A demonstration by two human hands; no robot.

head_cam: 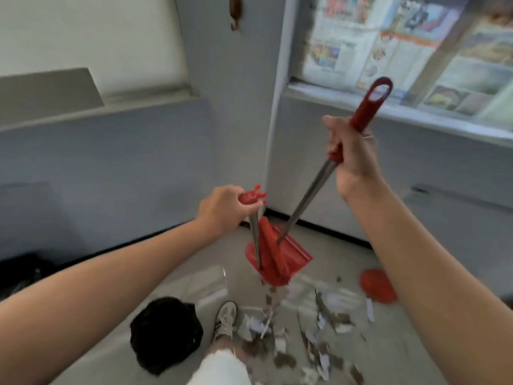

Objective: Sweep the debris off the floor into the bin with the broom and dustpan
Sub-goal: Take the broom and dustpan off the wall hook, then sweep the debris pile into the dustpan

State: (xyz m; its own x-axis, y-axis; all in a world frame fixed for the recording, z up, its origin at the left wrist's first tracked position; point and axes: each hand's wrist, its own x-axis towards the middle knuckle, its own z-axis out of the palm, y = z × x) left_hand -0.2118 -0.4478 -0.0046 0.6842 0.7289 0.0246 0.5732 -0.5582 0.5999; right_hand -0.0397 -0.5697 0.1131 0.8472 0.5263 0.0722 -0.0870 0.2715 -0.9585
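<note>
blurred: newspapers [388, 51], debris [305, 329] | cut off: black bag [16, 273] at left edge

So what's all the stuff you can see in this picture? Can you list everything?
Broom: one, red grip and head, metal shaft, held up near the wall corner.
Dustpan: one, red, long metal handle, lifted off the floor.
Debris: many scraps, white paper and brown bits, scattered on the floor.
Black bag: one, on the floor at lower left.
Red object: one, on the floor at right; too blurred to name.
Newspapers: several sheets, colourful, on the ledge at upper right.
Shoe: one, pale, beside the debris.
Left hand: grips the dustpan handle.
Right hand: grips the broom.
</note>
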